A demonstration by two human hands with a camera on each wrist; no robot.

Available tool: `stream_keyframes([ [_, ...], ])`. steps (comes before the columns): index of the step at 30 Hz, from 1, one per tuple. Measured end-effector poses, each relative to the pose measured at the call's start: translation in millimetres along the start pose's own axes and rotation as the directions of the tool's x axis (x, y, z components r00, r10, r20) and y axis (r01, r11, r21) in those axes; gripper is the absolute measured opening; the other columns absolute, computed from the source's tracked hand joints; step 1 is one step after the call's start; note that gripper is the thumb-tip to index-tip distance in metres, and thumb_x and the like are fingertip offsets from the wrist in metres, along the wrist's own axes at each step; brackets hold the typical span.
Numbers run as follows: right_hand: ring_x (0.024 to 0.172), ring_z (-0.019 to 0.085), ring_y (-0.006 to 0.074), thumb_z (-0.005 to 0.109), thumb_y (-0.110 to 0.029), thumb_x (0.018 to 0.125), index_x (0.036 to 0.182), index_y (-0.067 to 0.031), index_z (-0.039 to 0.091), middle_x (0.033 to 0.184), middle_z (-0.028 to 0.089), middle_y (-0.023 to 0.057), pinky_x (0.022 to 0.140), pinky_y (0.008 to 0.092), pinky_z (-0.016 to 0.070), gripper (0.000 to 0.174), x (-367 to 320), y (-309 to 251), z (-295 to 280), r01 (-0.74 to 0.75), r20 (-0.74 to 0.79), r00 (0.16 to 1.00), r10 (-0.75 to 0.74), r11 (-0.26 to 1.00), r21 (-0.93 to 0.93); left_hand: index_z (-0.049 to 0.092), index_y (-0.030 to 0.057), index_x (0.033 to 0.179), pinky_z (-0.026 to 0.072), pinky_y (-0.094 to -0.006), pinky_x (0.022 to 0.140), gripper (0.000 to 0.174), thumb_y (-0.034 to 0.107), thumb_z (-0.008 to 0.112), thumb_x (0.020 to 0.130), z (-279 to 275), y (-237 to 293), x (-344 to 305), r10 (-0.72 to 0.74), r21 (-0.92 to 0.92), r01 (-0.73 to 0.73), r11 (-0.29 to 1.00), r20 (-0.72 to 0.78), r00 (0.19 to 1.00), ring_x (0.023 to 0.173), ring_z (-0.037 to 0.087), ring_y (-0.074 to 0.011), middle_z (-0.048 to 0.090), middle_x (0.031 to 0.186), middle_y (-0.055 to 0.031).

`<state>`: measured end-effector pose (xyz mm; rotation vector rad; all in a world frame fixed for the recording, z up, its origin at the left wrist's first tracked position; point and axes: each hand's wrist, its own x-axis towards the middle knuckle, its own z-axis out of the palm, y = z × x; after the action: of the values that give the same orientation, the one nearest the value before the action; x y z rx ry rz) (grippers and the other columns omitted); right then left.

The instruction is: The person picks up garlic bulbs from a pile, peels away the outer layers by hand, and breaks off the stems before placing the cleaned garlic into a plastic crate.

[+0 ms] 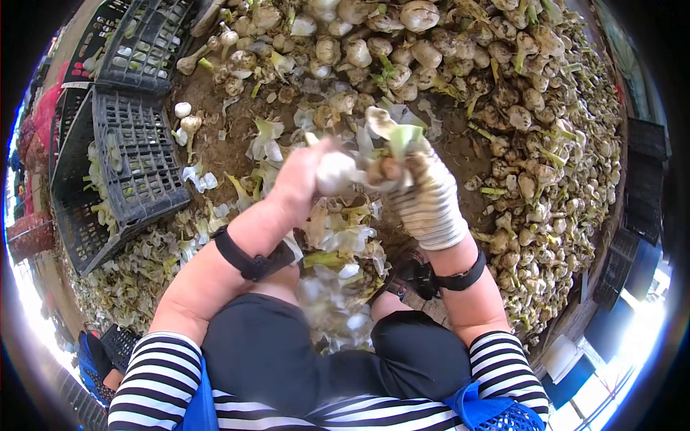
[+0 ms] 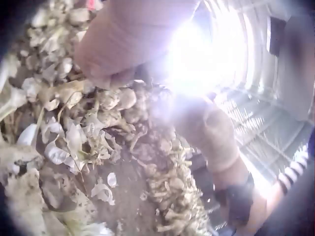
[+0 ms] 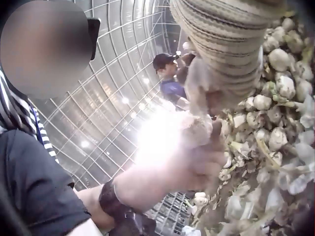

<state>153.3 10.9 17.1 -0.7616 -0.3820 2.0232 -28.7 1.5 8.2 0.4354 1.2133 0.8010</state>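
Observation:
My bare left hand [image 1: 296, 178] grips a pale garlic bulb [image 1: 333, 174], blurred in the head view, with a short stub of stalk by the thumb. Close beside it, my right hand [image 1: 430, 197], in a dirty striped work glove, holds garlic husk [image 1: 407, 138] with a greenish strip and brown, curled skin. Both hands meet over the soil, just beyond the knees. In the right wrist view, the striped glove [image 3: 221, 44] is above the bare left hand [image 3: 204, 160], and the bulb [image 3: 196, 129] shows between them. The left hand's fingers are partly hidden.
Heaped unpeeled garlic [image 1: 532, 179] curves round the far and right sides. Black plastic crates [image 1: 140, 147] stand tilted at left, with garlic inside. Loose husks [image 1: 338, 233] cover the ground between the legs. Two white bulbs [image 1: 182, 110] lie near the crates. Another person [image 3: 170, 81] is in the background.

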Motion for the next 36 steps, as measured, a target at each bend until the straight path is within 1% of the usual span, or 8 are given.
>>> stream_keyframes([
  [5, 0.073, 0.061, 0.0158, 0.056, -0.028, 0.082, 0.119, -0.0045, 0.049, 0.094, 0.061, 0.0097, 0.068, 0.0329, 0.0497, 0.044, -23.9, -7.8, 22.2, -0.374, -0.028, 0.894, 0.447, 0.71, -0.597, 0.056, 0.0132, 0.1, 0.0496, -0.0262, 0.057, 0.029, 0.033, 0.036, 0.094, -24.5, 10.1, 11.3, -0.024, -0.36, -0.005, 0.933, -0.077, 0.997, 0.081, 0.063, -0.0136, 0.065, 0.094, -0.0037],
  [8, 0.083, 0.062, 0.0334, 0.064, -0.049, 0.075, 0.118, -0.0073, 0.051, 0.1, 0.062, 0.0177, 0.073, 0.0381, 0.0485, 0.062, -5.6, 2.9, 12.5, 0.13, 0.142, 0.99, -0.012, -0.343, -0.931, 0.056, 0.0127, 0.099, 0.0503, -0.0285, 0.062, 0.03, 0.034, 0.036, 0.094, -13.7, 8.3, 7.0, -0.067, -0.331, 0.036, 0.943, -0.081, 0.994, 0.082, 0.063, -0.016, 0.066, 0.093, -0.0044],
  [13, 0.061, 0.059, 0.0297, 0.06, -0.021, 0.08, 0.082, -0.0094, 0.062, 0.066, 0.06, 0.0125, 0.056, 0.0359, 0.0468, 0.012, 6.3, 20.4, 28.4, 0.34, 0.344, 0.938, -0.03, 0.258, -0.904, 0.059, 0.0096, 0.091, 0.0495, -0.0328, 0.071, 0.029, 0.032, 0.041, 0.094, -19.7, -10.2, 15.5, 0.03, -0.246, -0.04, 0.968, -0.043, 0.999, 0.077, 0.062, -0.0184, 0.064, 0.086, -0.0054],
  [16, 0.056, 0.056, 0.0304, 0.058, -0.017, 0.077, 0.082, -0.0126, 0.061, 0.062, 0.054, 0.01, 0.054, 0.0381, 0.0464, 0.008, -18.8, 16.9, 57.6, 0.618, 0.622, 0.682, 0.385, 0.151, -0.772, 0.06, 0.0081, 0.094, 0.0438, -0.0227, 0.051, 0.029, 0.029, 0.039, 0.094, -43.8, -13.8, 27.6, -0.045, -0.285, -0.005, 0.958, -0.167, 0.985, 0.062, 0.057, -0.0119, 0.063, 0.082, -0.0023],
  [26, 0.072, 0.059, 0.0229, 0.065, -0.007, 0.075, 0.105, -0.006, 0.061, 0.081, 0.062, 0.009, 0.066, 0.0333, 0.0481, 0.031, 47.7, 43.3, 27.3, 0.649, 0.677, 0.626, -0.388, -0.223, -0.728, 0.058, 0.0106, 0.099, 0.0464, -0.0288, 0.065, 0.031, 0.034, 0.039, 0.093, -21.6, -10.9, 14.8, -0.078, -0.488, 0.029, 0.873, -0.081, 0.994, 0.08, 0.059, -0.0145, 0.063, 0.09, -0.0028],
  [28, 0.065, 0.056, 0.0138, 0.063, -0.011, 0.081, 0.1, -0.0033, 0.062, 0.073, 0.061, 0.0065, 0.058, 0.0273, 0.0464, 0.02, 56.7, 49.0, 23.7, 0.227, 0.061, 0.961, -0.27, 0.646, -0.729, 0.058, 0.015, 0.101, 0.0454, -0.0301, 0.067, 0.026, 0.033, 0.042, 0.093, -15.9, 1.2, -1.8, -0.151, -0.349, 0.053, 0.936, -0.259, 0.954, 0.083, 0.058, -0.0153, 0.063, 0.091, -0.0003],
  [30, 0.069, 0.053, 0.0065, 0.057, -0.025, 0.089, 0.101, 0.0014, 0.061, 0.081, 0.063, 0.0029, 0.062, 0.0211, 0.0439, 0.029, 64.2, 30.0, 20.4, -0.072, -0.139, 0.99, -0.035, 0.721, -0.689, 0.057, 0.0185, 0.098, 0.0411, -0.0295, 0.056, 0.019, 0.033, 0.047, 0.091, -37.9, 23.3, -16.3, -0.102, -0.453, -0.029, 0.891, -0.262, 0.96, 0.072, 0.055, -0.0104, 0.06, 0.082, 0.0033],
  [36, 0.081, 0.061, 0.0157, 0.058, -0.039, 0.086, 0.12, -0.0001, 0.049, 0.089, 0.065, 0.011, 0.079, 0.0291, 0.0471, 0.053, 126.4, 22.0, -47.1, -0.045, -0.093, 0.911, -0.402, 0.128, -0.991, 0.046, -0.0054, 0.122, 0.0446, -0.0293, 0.069, 0.093, 0.075, 0.034, 0.077, -175.2, 102.6, -83.5, 0.638, -0.536, -0.749, 0.39, -0.429, 0.639, 0.077, 0.048, -0.0176, 0.051, 0.102, -0.0126],
])
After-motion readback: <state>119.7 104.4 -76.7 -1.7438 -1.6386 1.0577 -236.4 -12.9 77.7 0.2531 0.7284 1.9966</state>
